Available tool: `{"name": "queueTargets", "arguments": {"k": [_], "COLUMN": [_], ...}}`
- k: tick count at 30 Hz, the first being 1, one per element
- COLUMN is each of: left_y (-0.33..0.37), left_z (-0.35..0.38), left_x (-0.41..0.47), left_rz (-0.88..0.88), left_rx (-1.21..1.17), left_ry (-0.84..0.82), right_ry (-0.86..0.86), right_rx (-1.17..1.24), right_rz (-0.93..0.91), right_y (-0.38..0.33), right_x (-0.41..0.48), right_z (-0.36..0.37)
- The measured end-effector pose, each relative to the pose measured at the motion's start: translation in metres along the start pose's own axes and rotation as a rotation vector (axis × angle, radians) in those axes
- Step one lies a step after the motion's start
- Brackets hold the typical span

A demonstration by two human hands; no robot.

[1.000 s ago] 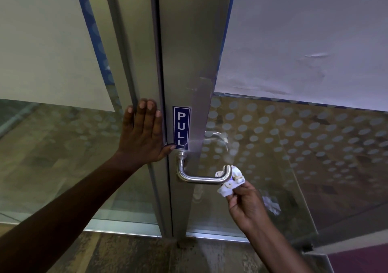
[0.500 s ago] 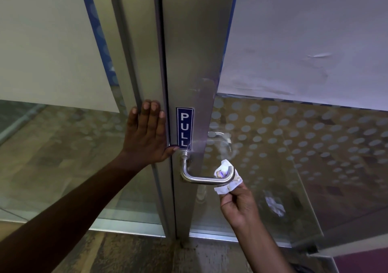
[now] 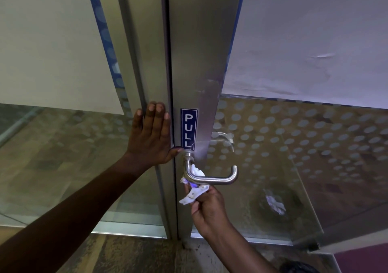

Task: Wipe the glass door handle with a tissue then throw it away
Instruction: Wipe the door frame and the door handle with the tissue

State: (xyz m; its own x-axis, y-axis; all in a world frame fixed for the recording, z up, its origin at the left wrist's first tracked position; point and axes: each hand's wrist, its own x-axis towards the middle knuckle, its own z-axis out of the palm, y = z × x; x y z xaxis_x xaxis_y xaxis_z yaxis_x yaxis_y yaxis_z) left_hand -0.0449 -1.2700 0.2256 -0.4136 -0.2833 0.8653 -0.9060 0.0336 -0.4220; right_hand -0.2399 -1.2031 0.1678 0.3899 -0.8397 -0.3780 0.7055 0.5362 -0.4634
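A silver lever door handle [image 3: 218, 180] sticks out from the metal door stile [image 3: 201, 67], below a blue PULL sign [image 3: 188, 129]. My right hand [image 3: 206, 208] is closed on a crumpled white tissue [image 3: 194, 190], which is pressed around the handle's left end near its bend. My left hand [image 3: 151, 137] lies flat with fingers spread on the neighbouring metal frame, its thumb touching the sign's lower corner.
Glass panels with frosted dots [image 3: 294, 146] flank the stile, and the tissue is reflected in the right pane. A second handle [image 3: 223, 136] shows through the glass on the far side. A metal floor rail [image 3: 130, 230] runs below, with patterned flooring.
My right hand has slid the tissue along the handle from its right tip to the left end by the bend. My left hand has stayed on the frame.
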Motion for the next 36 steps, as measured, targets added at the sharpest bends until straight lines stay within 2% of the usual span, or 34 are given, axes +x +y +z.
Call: {"name": "queueTargets", "arguments": {"k": [4,9,14,18,21,24,26,28,30,32,33,36], "left_y": [0.000,-0.001,-0.002,-0.003,-0.002,0.004,0.013,0.021,0.028,0.033,0.035,0.042], "left_z": [-0.001,-0.002,-0.004,-0.006,-0.008,-0.012,-0.015,-0.018,-0.020,-0.023,-0.025,-0.030], "left_x": [-0.001,0.000,0.003,0.003,0.003,0.004,0.006,0.008,0.010,0.009,0.007,0.001], "left_rz": [-0.004,0.008,0.012,0.012,0.006,-0.045,-0.092,-0.136,-0.174,-0.202,-0.206,-0.193], "left_rx": [-0.006,-0.030,-0.065,-0.091,-0.121,-0.199,-0.261,-0.315,-0.354,-0.390,-0.410,-0.457], "left_ry": [0.006,0.009,0.008,0.003,-0.010,-0.042,-0.058,-0.056,-0.053,-0.066,-0.077,-0.121], "right_ry": [0.042,-0.058,-0.104,-0.156,0.027,0.183,0.309,0.452,0.643,0.747,0.753,0.688], "right_rx": [-0.203,-0.378,-0.370,-0.224,0.023,0.037,-0.125,-0.415,-0.847,-1.405,-1.611,-1.989], "right_rz": [-0.103,-0.159,-0.106,-0.189,-0.146,-0.221,-0.327,-0.486,-0.718,-0.877,-0.875,-0.668], "right_y": [-0.003,-0.013,-0.025,-0.049,-0.058,-0.057,-0.054,-0.046,-0.039,-0.033,-0.029,-0.017], "right_x": [0.019,0.017,0.014,-0.002,-0.012,-0.018,-0.022,-0.026,-0.032,-0.038,-0.041,-0.041], "right_z": [0.007,0.007,-0.006,-0.010,-0.016,-0.017,-0.015,-0.009,0.000,0.008,0.010,0.014]}}
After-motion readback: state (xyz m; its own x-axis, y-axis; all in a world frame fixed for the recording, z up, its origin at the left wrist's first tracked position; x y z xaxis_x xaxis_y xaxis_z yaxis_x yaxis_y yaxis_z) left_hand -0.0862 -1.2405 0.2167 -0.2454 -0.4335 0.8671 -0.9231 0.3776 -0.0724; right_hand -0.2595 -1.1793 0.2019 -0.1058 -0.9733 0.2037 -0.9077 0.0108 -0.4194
